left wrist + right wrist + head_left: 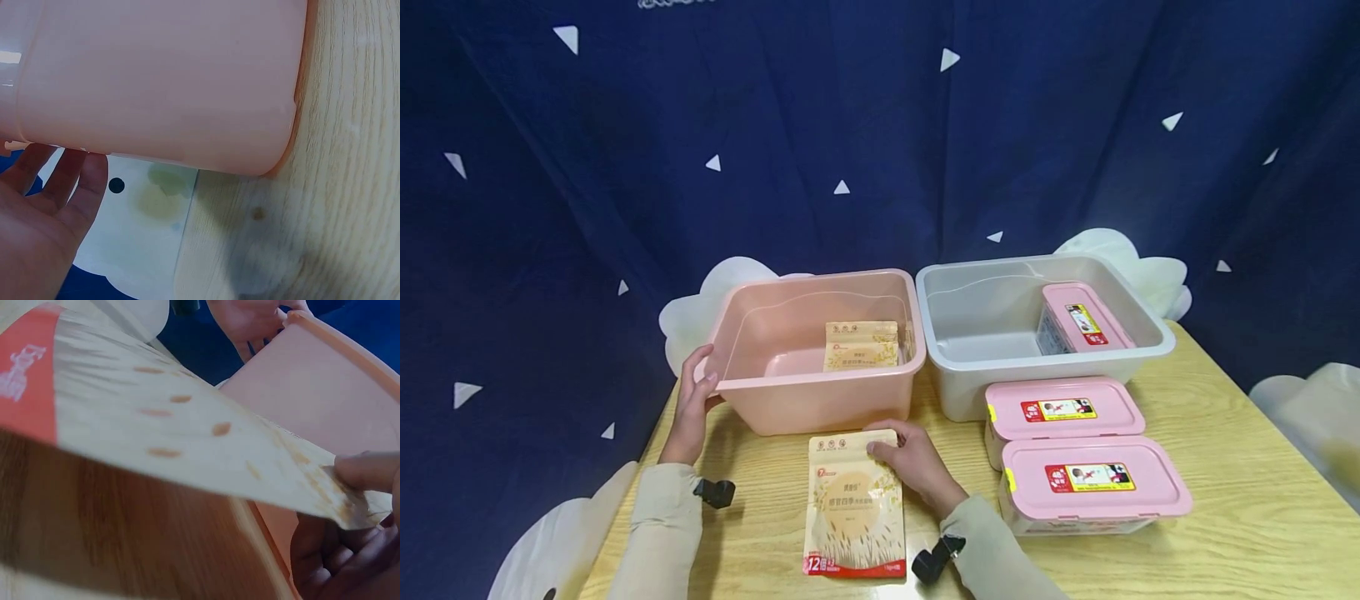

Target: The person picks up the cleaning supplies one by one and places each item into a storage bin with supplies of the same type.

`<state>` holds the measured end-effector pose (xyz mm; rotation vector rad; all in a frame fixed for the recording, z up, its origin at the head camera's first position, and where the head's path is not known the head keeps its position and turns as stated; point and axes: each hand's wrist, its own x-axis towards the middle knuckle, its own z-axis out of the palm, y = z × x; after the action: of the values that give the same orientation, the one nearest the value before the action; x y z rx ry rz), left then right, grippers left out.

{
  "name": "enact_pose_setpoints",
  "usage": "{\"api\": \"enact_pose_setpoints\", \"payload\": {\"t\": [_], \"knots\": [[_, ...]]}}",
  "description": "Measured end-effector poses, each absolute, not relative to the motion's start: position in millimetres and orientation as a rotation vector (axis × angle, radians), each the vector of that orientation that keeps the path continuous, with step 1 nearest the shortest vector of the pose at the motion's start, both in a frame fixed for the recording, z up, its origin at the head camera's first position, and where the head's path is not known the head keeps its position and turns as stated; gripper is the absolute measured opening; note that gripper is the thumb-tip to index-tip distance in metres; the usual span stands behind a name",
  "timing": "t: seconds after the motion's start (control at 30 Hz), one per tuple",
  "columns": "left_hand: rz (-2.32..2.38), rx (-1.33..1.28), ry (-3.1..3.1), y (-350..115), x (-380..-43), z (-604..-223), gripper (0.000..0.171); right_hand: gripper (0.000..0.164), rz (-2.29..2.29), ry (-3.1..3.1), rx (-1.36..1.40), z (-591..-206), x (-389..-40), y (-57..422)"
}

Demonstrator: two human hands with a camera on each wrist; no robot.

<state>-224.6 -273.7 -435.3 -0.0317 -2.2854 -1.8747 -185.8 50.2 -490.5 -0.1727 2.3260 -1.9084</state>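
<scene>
My right hand point(917, 467) pinches the upper right edge of a cream pouch point(853, 517) with a red bottom band. The thumb lies on the pouch's front, with curled fingers behind it in the right wrist view. The pouch stands in front of a pink bin point(820, 404). My left hand point(688, 417) rests against the bin's left end, its fairly straight fingers point(90, 178) touching the outer wall and the thumb near the front corner of the rim. A similar cream pouch point(861, 346) is inside the bin, toward its right end.
A grey bin point(970, 379) stands right of the pink one, with a pink-lidded box point(1075, 317) inside. Two more pink-lidded boxes point(1063, 408) sit in front of it on the wooden table point(1247, 500). Behind hangs a dark blue curtain point(880, 125) with white triangles.
</scene>
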Motion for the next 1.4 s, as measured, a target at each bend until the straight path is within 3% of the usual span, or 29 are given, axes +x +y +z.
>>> {"api": "enact_pose_setpoints", "payload": {"t": [0.83, 1.4], "knots": [[-1.878, -0.020, -2.271, -273, -226, -433, 0.055, 0.023, -1.869, 2.374, -0.441, -459, -162, 50], [-1.902, -0.001, -2.261, -272, -226, -438, 0.056, 0.025, -1.845, 2.364, -0.495, -460, -154, 49]]}}
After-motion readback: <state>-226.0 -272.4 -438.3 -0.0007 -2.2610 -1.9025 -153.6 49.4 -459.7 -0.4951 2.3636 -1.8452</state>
